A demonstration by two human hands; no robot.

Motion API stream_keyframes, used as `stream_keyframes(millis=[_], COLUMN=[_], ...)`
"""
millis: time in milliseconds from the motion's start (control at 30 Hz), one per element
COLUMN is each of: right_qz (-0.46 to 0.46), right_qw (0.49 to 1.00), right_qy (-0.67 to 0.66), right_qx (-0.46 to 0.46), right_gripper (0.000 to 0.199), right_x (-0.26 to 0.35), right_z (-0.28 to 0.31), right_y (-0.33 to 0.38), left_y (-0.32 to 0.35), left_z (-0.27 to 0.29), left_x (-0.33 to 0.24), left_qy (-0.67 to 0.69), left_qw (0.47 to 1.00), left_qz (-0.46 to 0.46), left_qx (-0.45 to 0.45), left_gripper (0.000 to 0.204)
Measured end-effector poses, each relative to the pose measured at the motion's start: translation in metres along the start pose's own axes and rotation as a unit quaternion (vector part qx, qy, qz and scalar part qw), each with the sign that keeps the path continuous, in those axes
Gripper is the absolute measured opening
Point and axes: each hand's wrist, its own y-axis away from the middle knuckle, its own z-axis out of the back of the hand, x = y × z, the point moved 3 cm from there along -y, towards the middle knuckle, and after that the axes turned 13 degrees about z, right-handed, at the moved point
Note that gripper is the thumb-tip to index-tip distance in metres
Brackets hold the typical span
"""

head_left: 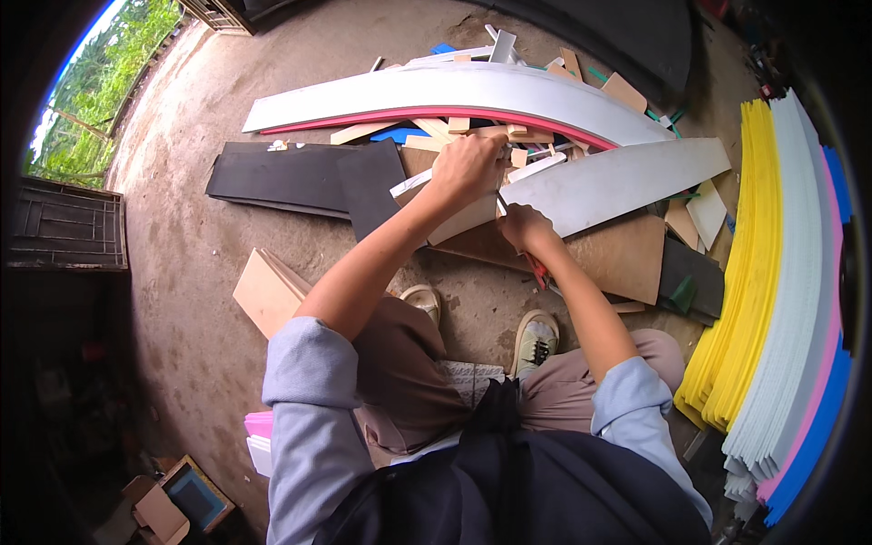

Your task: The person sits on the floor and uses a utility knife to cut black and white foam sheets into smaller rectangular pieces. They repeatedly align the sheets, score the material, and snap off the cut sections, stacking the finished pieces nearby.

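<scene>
My left hand (468, 170) is closed, its fingers pinched over the pile of foam offcuts; what they hold is too small to make out. Just below and to the right, my right hand (527, 227) is wrapped round a red-handled tool (539, 272). A slim metal part sticks up from that fist toward the left hand, but the tool's exact kind is hidden by the fingers. Under and beside both hands lie a white foam sheet (627, 186) and a brown sheet (622, 259). Beyond them arches a long white strip (391, 95) with a red edge beneath.
Black sheets (282, 177) lie left of the pile, and tan sheets (268, 289) rest by my left knee. Tall stacks of yellow sheets (749, 263) and pale blue sheets (795, 263) stand at right. A cardboard box (162, 513) sits at the lower left.
</scene>
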Motion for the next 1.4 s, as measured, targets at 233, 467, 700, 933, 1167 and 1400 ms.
stream_keyframes(millis=[233, 467, 700, 933, 1167, 1400], right_qz=[0.01, -0.019, -0.038, 0.034, 0.044, 0.142], right_qw=[0.999, 0.999, 0.995, 0.997, 0.956, 0.885], right_qy=[-0.039, -0.046, -0.052, -0.02, -0.258, -0.372], right_qx=[-0.004, -0.019, -0.072, -0.06, -0.132, -0.243], right_gripper=[0.03, 0.031, 0.029, 0.026, 0.023, 0.04], right_x=[-0.01, -0.036, -0.059, -0.066, -0.079, -0.099], right_z=[-0.024, -0.079, -0.116, -0.079, 0.051, 0.107], right_y=[-0.021, -0.054, -0.055, -0.027, 0.024, 0.044], left_y=[0.0, 0.0, -0.002, 0.005, 0.021, 0.062], left_z=[0.003, 0.003, -0.003, 0.003, 0.053, 0.117], left_x=[-0.005, -0.003, -0.001, 0.008, 0.047, 0.066], left_qy=[-0.023, -0.016, -0.031, -0.018, 0.083, 0.27], left_qw=[0.999, 0.999, 0.999, 1.0, 0.988, 0.934], left_qz=[0.016, 0.028, 0.028, 0.001, 0.011, 0.057], left_qx=[0.029, 0.029, 0.012, 0.0, -0.126, -0.229], left_gripper=[0.028, 0.028, 0.028, 0.027, 0.03, 0.022])
